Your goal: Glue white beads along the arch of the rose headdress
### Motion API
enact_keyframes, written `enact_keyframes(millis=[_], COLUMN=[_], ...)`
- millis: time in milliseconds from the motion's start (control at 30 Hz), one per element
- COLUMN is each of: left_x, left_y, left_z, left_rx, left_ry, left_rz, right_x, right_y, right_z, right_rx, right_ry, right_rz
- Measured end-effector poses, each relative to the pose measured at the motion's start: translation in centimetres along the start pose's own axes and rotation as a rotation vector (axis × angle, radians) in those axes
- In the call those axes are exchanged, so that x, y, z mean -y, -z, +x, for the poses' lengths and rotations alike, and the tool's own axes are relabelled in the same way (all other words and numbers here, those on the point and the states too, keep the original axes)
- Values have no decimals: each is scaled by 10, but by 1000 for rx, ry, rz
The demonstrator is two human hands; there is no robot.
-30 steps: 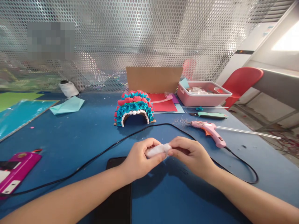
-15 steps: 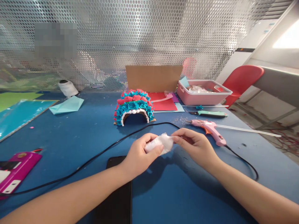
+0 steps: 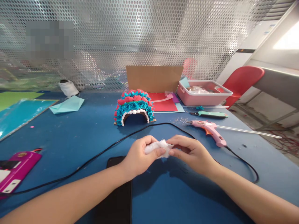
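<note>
Both my hands meet over the middle of the blue table (image 3: pixel 77 137). My left hand (image 3: pixel 138 157) is closed around a small clear plastic bag of white bits (image 3: pixel 158 147). My right hand (image 3: pixel 190 153) pinches the bag's right end with thumb and fingers. Behind the hands stands an arch-shaped craft piece (image 3: pixel 134 107) covered in teal and red paper flowers with a row of white beads. A pink glue gun (image 3: pixel 210 130) lies to the right of my right hand, and its black cord (image 3: pixel 98 154) runs across the table.
A black phone (image 3: pixel 115 199) lies under my left forearm. A magenta object (image 3: pixel 16 169) sits at the left edge. A pink tray (image 3: pixel 203 93), cardboard sheet (image 3: pixel 153 78), red paper (image 3: pixel 163 104), a teal cutter (image 3: pixel 210 114) and a clear glue stick (image 3: pixel 249 132) lie behind. A perforated metal screen (image 3: pixel 140 37) backs the table.
Half a second ago the hands had lifted and spread the bag. Now they are lower and closer together, with the bag bunched between them.
</note>
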State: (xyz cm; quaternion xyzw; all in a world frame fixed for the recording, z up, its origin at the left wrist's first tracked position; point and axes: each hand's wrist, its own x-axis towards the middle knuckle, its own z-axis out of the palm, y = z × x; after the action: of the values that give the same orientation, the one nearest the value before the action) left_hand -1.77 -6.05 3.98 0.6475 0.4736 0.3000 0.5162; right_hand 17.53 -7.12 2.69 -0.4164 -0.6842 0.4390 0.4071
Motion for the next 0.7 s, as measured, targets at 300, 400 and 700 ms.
enact_keyframes(millis=[300,400,700], left_x=[0,1,5], left_y=[-2,-3,-1], left_z=[-1,-2,0], left_rx=[10,4,16], left_ry=[-29,-31,63], left_rz=[1,-42,-201], right_x=[7,8,-13], right_y=[-7,-7,23], right_z=[0,1,17], right_rx=[85,36,-486], right_ry=[-247,-286,-308], right_rz=[303,387,401])
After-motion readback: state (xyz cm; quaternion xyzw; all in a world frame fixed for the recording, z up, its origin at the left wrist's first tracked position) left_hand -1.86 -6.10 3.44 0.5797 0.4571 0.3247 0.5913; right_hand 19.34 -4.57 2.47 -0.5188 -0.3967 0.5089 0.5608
